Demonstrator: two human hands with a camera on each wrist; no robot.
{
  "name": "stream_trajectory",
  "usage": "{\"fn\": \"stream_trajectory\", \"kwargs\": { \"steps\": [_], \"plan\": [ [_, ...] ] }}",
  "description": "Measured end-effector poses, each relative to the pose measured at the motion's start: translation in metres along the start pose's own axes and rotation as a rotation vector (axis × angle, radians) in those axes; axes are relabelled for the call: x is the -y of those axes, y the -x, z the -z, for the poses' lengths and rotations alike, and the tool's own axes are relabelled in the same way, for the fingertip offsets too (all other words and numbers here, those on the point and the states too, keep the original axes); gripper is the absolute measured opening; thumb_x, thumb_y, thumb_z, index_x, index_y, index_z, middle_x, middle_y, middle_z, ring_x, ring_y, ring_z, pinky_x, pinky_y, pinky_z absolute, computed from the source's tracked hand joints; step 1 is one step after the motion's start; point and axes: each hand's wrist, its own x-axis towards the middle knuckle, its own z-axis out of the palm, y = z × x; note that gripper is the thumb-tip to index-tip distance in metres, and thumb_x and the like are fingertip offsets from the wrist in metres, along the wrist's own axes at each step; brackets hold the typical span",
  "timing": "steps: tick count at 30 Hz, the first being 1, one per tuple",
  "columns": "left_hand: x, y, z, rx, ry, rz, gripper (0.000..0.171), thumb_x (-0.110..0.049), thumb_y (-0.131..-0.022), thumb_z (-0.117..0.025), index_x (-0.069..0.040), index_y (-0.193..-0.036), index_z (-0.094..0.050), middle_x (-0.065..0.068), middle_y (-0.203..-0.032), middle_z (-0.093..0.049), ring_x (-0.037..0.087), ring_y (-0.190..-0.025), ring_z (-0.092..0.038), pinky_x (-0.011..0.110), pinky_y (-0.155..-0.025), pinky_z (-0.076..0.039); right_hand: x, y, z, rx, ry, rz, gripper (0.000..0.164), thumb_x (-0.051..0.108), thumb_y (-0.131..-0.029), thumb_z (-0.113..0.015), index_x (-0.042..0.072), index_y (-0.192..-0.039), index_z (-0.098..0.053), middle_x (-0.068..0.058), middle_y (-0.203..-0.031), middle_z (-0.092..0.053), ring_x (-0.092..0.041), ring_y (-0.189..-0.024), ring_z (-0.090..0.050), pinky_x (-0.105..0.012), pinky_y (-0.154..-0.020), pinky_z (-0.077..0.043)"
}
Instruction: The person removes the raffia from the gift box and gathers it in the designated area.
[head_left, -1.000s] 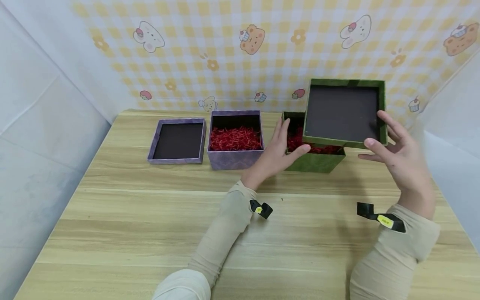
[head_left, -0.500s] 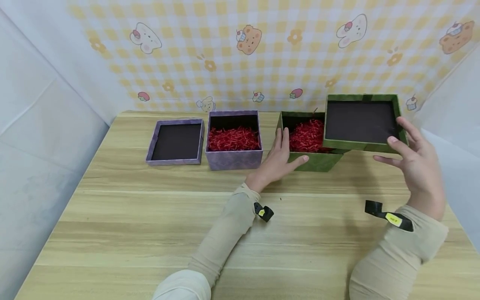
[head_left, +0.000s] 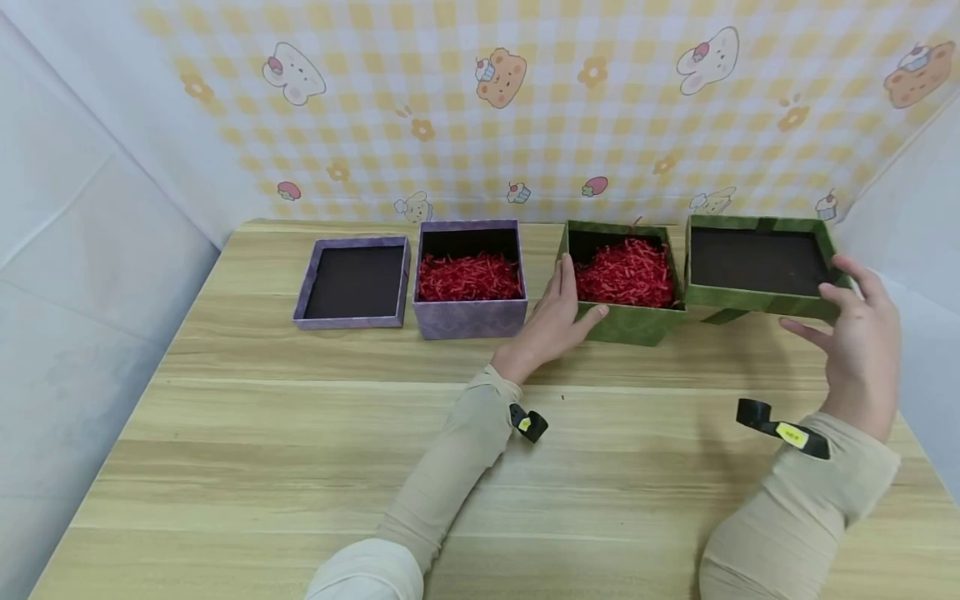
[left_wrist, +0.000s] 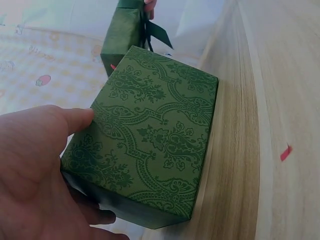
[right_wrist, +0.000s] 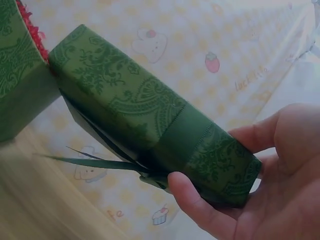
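Note:
A green patterned gift box [head_left: 630,323] stands on the table, its top uncovered and red shredded paper [head_left: 633,271] inside. My left hand [head_left: 546,321] rests against its left side with fairly straight fingers, the thumb lying toward the front. To the right of the box, my right hand [head_left: 862,333] grips the green box lid [head_left: 757,260] by its right end. The lid's black inside faces up, and a dark green ribbon [right_wrist: 105,162] hangs from its underside. In the left wrist view, the box front [left_wrist: 150,135] shows its embossed pattern.
Left of the green box stands a purple box [head_left: 470,320] filled with red shredded paper. Beside it lies a purple lid [head_left: 356,282], inside up. A checked cloth [head_left: 450,100] hangs behind the wooden table [head_left: 300,467]. One red paper scrap [left_wrist: 286,152] is on the tabletop.
The green lid has moved right and down in my right hand, from over the box to beside it, uncovering the red paper. My left hand has stayed at the box's side.

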Motion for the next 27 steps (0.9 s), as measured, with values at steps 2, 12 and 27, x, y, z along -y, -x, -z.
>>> {"fn": "stream_trajectory", "kwargs": {
  "steps": [2, 12, 27],
  "plan": [
    [0.0, 0.0, 0.0, 0.001, 0.002, -0.001, 0.087, -0.05, -0.096, -0.039, -0.01, -0.145, 0.02, 0.01, -0.153, 0.015, 0.019, -0.139, 0.006, 0.039, -0.11, -0.014, -0.002, -0.003, 0.001, -0.038, 0.003, -0.005, 0.045, 0.006, -0.099, -0.032, 0.02, -0.14, -0.041, 0.014, -0.15, -0.009, -0.012, -0.057, -0.013, -0.028, -0.056, -0.054],
    [-0.002, 0.001, 0.001, 0.0, -0.039, 0.018, 0.085, -0.049, -0.096, -0.038, -0.009, -0.146, 0.017, 0.012, -0.153, 0.012, 0.023, -0.14, 0.003, 0.042, -0.11, -0.014, -0.02, -0.014, 0.009, -0.061, 0.009, -0.121, 0.046, 0.012, -0.101, -0.029, 0.029, -0.143, -0.035, 0.017, -0.148, -0.006, -0.002, -0.128, -0.013, -0.029, -0.067, -0.054],
    [-0.002, 0.0, 0.001, -0.016, -0.054, -0.002, 0.084, -0.047, -0.097, -0.039, -0.006, -0.146, 0.015, 0.015, -0.153, 0.008, 0.024, -0.14, 0.0, 0.037, -0.11, -0.014, -0.044, -0.029, 0.012, -0.025, 0.035, -0.177, 0.061, -0.002, -0.096, -0.024, 0.031, -0.147, -0.027, 0.02, -0.149, 0.0, -0.007, -0.129, -0.01, -0.026, -0.064, -0.053]
  ]
}}
